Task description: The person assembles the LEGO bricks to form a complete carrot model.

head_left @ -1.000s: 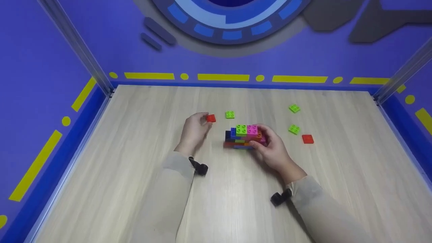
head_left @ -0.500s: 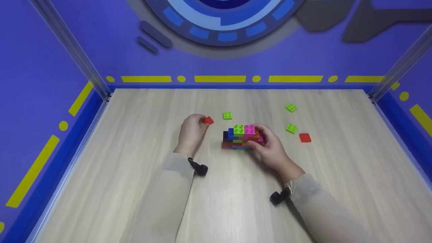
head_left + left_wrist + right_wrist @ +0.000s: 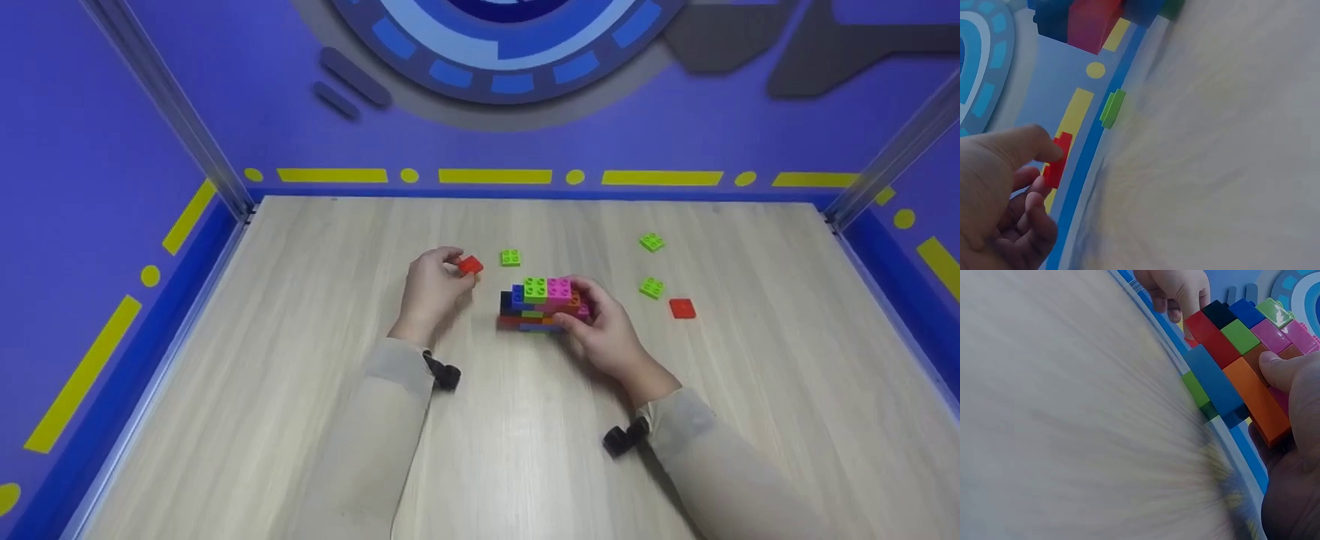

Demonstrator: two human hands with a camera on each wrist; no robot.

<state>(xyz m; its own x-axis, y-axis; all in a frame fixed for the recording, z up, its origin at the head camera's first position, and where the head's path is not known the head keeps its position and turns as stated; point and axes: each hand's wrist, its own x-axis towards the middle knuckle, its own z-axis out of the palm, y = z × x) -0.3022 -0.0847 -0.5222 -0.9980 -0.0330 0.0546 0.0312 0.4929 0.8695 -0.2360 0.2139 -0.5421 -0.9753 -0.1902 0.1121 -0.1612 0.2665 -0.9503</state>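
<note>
My left hand (image 3: 433,291) pinches a small flat red building brick (image 3: 470,265) between thumb and fingers. The left wrist view gives that red brick (image 3: 1058,160) edge-on at the fingertips. With my right hand (image 3: 606,334) I grip the right end of a block built of many-coloured bricks (image 3: 534,290). Lime green and pink studs top it. In the right wrist view the block's red, blue and orange bricks (image 3: 1213,340) show, with my thumb against its side. A flat lime green brick (image 3: 511,258) lies between the red brick and the block, a little farther back.
On the right of the wooden table (image 3: 517,450) lie a lime green brick (image 3: 652,241), a second lime green brick (image 3: 652,288) and a flat red brick (image 3: 682,308). Blue printed panels (image 3: 525,142) wall the back and both sides.
The red brick has turned and tilted in my left fingers, with the hand almost in place. My right hand and the block stay put; the view shifts slightly.
</note>
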